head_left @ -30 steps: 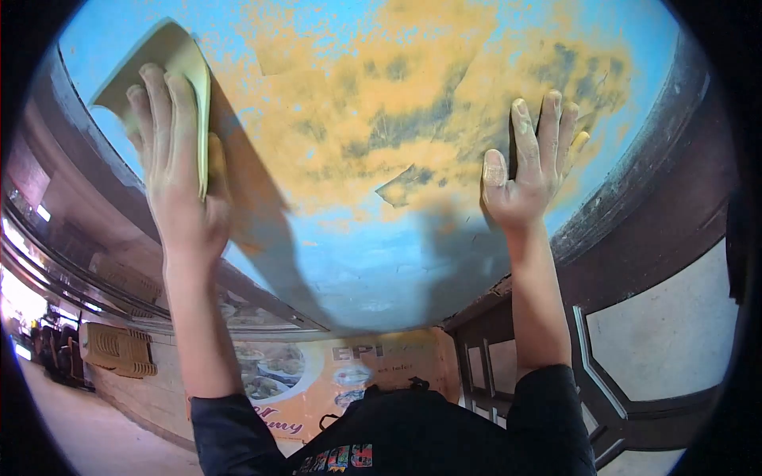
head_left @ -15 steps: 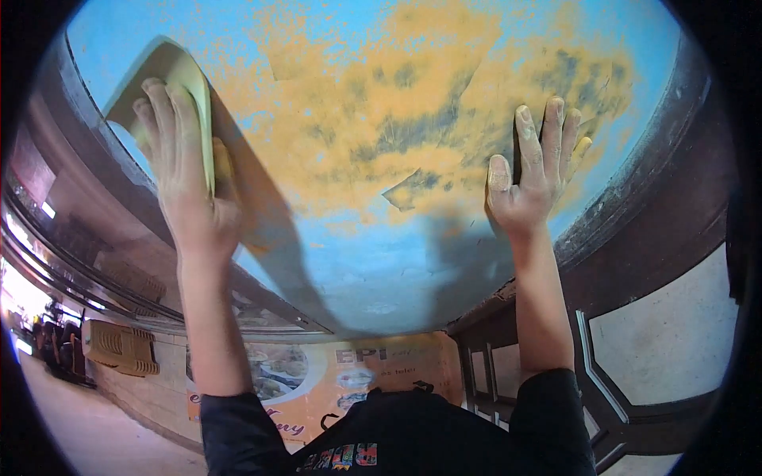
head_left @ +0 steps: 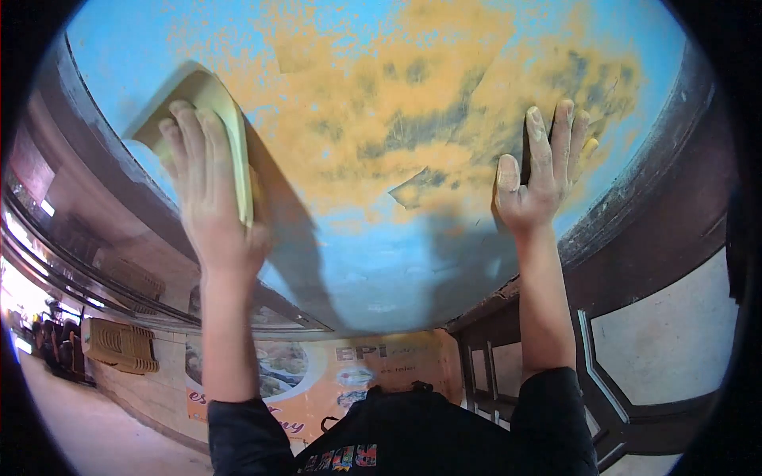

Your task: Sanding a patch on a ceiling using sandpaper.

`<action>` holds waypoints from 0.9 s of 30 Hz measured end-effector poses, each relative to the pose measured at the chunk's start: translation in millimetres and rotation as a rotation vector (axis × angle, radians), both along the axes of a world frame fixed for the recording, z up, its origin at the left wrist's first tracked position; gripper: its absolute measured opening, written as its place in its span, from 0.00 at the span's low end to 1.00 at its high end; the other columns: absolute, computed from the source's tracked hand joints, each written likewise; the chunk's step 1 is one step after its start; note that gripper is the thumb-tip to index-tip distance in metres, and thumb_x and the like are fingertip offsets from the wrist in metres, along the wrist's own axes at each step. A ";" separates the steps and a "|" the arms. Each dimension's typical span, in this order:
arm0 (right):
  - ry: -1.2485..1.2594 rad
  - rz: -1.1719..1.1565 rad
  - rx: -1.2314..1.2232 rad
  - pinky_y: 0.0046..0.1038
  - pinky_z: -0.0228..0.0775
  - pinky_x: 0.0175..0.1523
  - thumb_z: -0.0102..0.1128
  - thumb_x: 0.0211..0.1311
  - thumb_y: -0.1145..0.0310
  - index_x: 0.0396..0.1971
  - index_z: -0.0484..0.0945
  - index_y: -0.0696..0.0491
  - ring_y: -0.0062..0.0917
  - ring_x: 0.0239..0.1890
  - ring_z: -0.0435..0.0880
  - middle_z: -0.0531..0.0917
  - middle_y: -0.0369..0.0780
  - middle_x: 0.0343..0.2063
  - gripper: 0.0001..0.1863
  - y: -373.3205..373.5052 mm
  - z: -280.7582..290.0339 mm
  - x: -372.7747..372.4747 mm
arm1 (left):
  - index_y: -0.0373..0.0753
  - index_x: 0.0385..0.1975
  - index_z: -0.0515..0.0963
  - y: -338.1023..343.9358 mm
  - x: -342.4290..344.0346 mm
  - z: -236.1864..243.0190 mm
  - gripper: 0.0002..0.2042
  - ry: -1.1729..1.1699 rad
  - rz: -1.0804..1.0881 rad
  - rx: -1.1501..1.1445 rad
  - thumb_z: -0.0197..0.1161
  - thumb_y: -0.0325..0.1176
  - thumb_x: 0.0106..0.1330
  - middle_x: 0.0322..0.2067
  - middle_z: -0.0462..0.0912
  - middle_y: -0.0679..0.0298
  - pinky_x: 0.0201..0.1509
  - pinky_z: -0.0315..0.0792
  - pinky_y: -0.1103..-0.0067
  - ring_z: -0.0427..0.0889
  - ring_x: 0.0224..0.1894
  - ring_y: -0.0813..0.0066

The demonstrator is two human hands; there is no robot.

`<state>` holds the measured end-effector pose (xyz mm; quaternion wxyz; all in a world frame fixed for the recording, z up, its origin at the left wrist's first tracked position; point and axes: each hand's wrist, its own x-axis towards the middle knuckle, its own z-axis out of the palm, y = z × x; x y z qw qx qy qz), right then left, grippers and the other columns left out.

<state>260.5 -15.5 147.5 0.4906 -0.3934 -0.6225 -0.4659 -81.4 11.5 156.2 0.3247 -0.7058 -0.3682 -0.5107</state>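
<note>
My left hand (head_left: 210,214) lays its long fingers along a pale yellow, curved sheet-like piece (head_left: 234,131), its thumb blurred near the right edge. The piece stands partly off the surface and throws a long shadow to its right. Under both hands is a blue painted surface (head_left: 357,266) with a large orange patch (head_left: 333,111) worn through to dark grey in places. My right hand (head_left: 536,186) rests open on the right side of the patch, fingers stretched out and dusted with powder. Only the palm side is hidden.
Dark frames (head_left: 635,214) border the surface on the right, with pale panels (head_left: 667,341) below. An orange printed banner (head_left: 429,357) hangs behind my body. Stacked tan plastic chairs (head_left: 119,345) stand at the lower left, beside a pale floor (head_left: 87,428).
My left hand and the pale yellow piece have shifted right and a little toward me across the surface. My right hand has barely moved.
</note>
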 end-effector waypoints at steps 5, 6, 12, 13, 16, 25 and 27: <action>0.029 0.037 -0.028 0.48 0.45 0.70 0.54 0.58 0.59 0.59 0.73 0.45 0.54 0.69 0.52 0.62 0.46 0.67 0.26 0.5 -4.4 -9.9 | 0.30 0.65 0.59 -7.5 -3.5 -54.8 0.26 0.054 0.081 -0.082 0.48 0.34 0.68 0.67 0.52 0.40 0.71 0.43 0.52 0.44 0.71 0.40; -0.037 -0.021 0.005 0.51 0.44 0.69 0.47 0.65 0.57 0.60 0.70 0.54 0.54 0.69 0.53 0.62 0.52 0.66 0.26 0.6 -1.3 -9.9 | 0.30 0.65 0.59 -3.0 -4.4 -30.3 0.25 0.055 0.074 -0.024 0.47 0.33 0.69 0.68 0.52 0.42 0.71 0.43 0.54 0.45 0.71 0.42; -0.041 -0.057 0.009 0.51 0.43 0.70 0.47 0.66 0.56 0.60 0.70 0.53 0.53 0.69 0.53 0.61 0.52 0.66 0.26 2.9 -5.2 -5.1 | 0.32 0.66 0.59 3.4 2.0 32.8 0.24 -0.033 0.022 0.071 0.46 0.29 0.71 0.68 0.52 0.46 0.72 0.43 0.61 0.47 0.72 0.47; -0.036 -0.035 0.015 0.51 0.43 0.70 0.47 0.66 0.56 0.60 0.70 0.53 0.53 0.69 0.53 0.61 0.51 0.66 0.26 3.8 -2.7 -9.7 | 0.32 0.65 0.59 0.4 -0.6 15.4 0.24 -0.016 -0.045 0.069 0.47 0.29 0.70 0.68 0.52 0.45 0.72 0.44 0.59 0.46 0.72 0.45; -0.042 -0.046 0.009 0.51 0.42 0.70 0.46 0.67 0.56 0.61 0.69 0.52 0.53 0.69 0.53 0.61 0.51 0.66 0.26 -1.1 -0.4 -5.3 | 0.30 0.66 0.56 -19.2 25.2 -69.6 0.28 -0.090 -0.053 -0.208 0.48 0.27 0.65 0.68 0.49 0.40 0.71 0.43 0.52 0.43 0.71 0.40; -0.036 -0.067 -0.020 0.51 0.41 0.70 0.48 0.64 0.58 0.61 0.69 0.52 0.54 0.70 0.50 0.60 0.51 0.67 0.26 -2.9 -2.0 -7.3 | 0.31 0.64 0.62 -3.8 0.0 27.4 0.27 0.022 0.043 0.028 0.50 0.27 0.62 0.68 0.54 0.44 0.70 0.44 0.52 0.47 0.71 0.43; -0.028 -0.097 -0.036 0.51 0.41 0.70 0.49 0.64 0.58 0.61 0.69 0.51 0.53 0.70 0.50 0.60 0.51 0.67 0.26 -7.4 -2.1 -5.4 | 0.32 0.64 0.62 -9.1 7.0 14.3 0.31 0.016 0.043 -0.001 0.51 0.22 0.55 0.68 0.55 0.45 0.70 0.44 0.51 0.47 0.71 0.44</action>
